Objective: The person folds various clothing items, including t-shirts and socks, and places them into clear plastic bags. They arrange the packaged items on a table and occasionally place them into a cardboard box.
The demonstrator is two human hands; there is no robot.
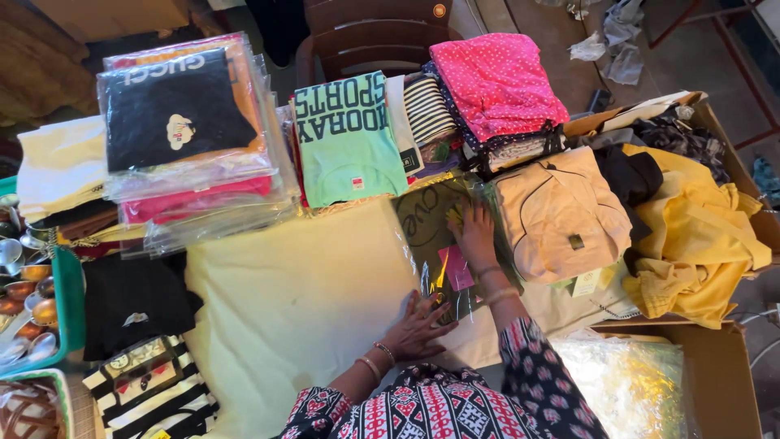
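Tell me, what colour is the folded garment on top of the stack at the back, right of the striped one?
Pink with small white dots, clearest in the head view.

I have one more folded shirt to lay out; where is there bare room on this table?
The only open patch is the pale yellow cloth, between the black garment and the left hand. The back row is crowded: bagged shirts, green shirt, pink stack. The right hand presses a clear bag beside the peach garment.

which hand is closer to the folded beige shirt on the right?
Right. The right hand lies flat on the clear plastic bag, just beside the beige shirt. The left hand rests on the bag's lower edge, farther from it.
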